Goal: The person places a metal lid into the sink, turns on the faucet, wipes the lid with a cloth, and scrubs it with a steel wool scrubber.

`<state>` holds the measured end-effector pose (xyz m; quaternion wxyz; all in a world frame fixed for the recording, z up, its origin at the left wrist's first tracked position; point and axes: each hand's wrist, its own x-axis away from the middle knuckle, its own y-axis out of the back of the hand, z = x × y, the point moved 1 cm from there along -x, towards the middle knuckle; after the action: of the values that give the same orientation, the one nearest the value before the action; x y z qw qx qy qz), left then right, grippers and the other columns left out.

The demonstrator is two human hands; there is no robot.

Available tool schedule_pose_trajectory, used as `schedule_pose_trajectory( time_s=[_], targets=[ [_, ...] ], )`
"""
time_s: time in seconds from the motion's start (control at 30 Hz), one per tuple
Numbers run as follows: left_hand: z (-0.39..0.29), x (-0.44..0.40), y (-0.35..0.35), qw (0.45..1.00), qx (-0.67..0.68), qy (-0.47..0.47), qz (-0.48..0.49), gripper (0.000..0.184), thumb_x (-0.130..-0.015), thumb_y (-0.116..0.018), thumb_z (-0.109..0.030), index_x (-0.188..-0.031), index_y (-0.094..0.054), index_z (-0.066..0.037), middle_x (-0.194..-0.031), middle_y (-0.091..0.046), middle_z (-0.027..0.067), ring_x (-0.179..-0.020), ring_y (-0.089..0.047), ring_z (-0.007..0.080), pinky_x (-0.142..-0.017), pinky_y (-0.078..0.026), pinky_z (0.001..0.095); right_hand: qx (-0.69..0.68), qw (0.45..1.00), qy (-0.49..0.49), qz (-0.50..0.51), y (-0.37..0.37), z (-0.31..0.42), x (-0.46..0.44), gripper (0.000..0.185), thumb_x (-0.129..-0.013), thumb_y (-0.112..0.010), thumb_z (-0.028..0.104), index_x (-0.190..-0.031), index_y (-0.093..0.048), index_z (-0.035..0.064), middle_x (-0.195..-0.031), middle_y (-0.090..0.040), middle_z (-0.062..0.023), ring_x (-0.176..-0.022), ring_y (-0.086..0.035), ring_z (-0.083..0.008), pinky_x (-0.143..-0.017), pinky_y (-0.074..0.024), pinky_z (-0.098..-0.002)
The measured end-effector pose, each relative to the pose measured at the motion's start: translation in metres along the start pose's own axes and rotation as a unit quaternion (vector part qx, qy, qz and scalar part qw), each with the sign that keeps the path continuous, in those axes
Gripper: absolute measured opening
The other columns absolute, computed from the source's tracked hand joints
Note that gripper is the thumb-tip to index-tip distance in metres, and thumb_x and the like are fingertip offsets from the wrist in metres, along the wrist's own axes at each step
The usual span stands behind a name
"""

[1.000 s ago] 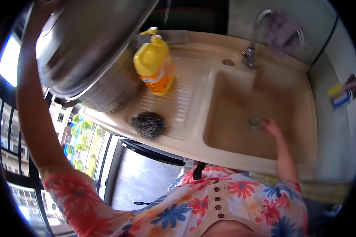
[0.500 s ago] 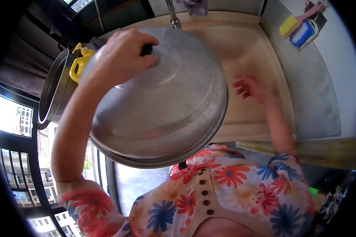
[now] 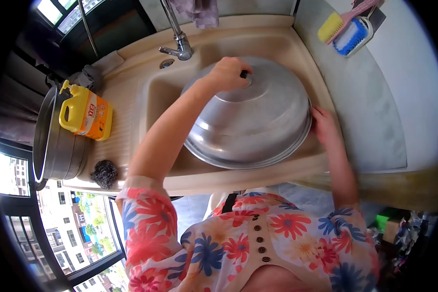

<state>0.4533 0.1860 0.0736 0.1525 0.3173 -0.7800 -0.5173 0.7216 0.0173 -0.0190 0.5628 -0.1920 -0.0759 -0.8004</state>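
Observation:
A large domed metal lid (image 3: 258, 121) is over the basin of the beige sink (image 3: 155, 92), dome side up. My left hand (image 3: 228, 74) is closed round the black knob at its top. At the lid's right rim is my right hand (image 3: 323, 124), its fingers against the edge and partly hidden behind it. A yellow pump bottle (image 3: 91, 116) with an orange label stands on the ribbed drainboard (image 3: 124, 109). Near the board's front edge lies a dark steel scourer (image 3: 104, 174).
A big metal pot (image 3: 65, 151) stands at the far left beside the bottle. The faucet (image 3: 181, 46) rises behind the sink, near a hanging purple cloth (image 3: 199, 10). Two brushes (image 3: 348, 34) hang on the right wall. A window (image 3: 75, 228) is at the lower left.
My left hand has carried the lid from the pot at the left across to the sink basin. My right hand has come from inside the basin to the lid's right rim.

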Motion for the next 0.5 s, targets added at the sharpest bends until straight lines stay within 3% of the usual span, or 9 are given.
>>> schedule_pose_trajectory(
  time_s=[0.17,0.3,0.37,0.5],
  targets=[
    [0.026,-0.035,-0.062,0.999,0.045,0.012,0.026,0.035,-0.067,-0.063,-0.018,-0.101,-0.065,-0.009,-0.089,-0.063,0.0154,-0.083,-0.060,0.0292,-0.078,-0.047,0.0361,0.035,0.998,-0.032,-0.041,0.016,-0.016,-0.010,0.028,-0.091,-0.046,0.023,-0.109,-0.052,0.0035,-0.078,-0.059,-0.0057,-0.058,-0.058,-0.0148,-0.048,-0.0501,-0.0298],
    [0.040,-0.032,-0.085,0.990,0.105,0.071,0.063,0.034,-0.068,-0.063,-0.016,-0.101,-0.065,-0.009,-0.093,-0.062,0.0148,-0.085,-0.060,0.0285,-0.079,-0.047,0.0359,0.132,0.990,-0.051,-0.018,0.014,-0.012,-0.011,0.025,-0.090,-0.047,0.021,-0.108,-0.051,0.0033,-0.080,-0.059,-0.0064,-0.059,-0.059,-0.0162,-0.048,-0.0508,-0.0302],
    [0.049,-0.028,-0.103,0.992,0.106,0.043,0.054,0.033,-0.068,-0.063,-0.016,-0.100,-0.066,-0.009,-0.094,-0.062,0.0147,-0.086,-0.059,0.0282,-0.079,-0.047,0.0361,0.161,0.985,-0.057,-0.002,0.015,-0.011,-0.014,0.023,-0.090,-0.048,0.019,-0.107,-0.051,0.0033,-0.081,-0.059,-0.0068,-0.060,-0.060,-0.0166,-0.047,-0.0505,-0.0298],
    [0.047,-0.014,-0.104,0.985,0.137,0.078,0.066,0.034,-0.068,-0.063,-0.015,-0.102,-0.065,-0.010,-0.097,-0.061,0.0147,-0.091,-0.058,0.0280,-0.082,-0.046,0.0365,0.142,0.984,-0.104,0.000,0.006,-0.015,-0.001,0.021,-0.089,-0.049,0.016,-0.103,-0.052,0.0018,-0.083,-0.060,-0.0083,-0.061,-0.060,-0.0174,-0.047,-0.0504,-0.0296]
  ],
)
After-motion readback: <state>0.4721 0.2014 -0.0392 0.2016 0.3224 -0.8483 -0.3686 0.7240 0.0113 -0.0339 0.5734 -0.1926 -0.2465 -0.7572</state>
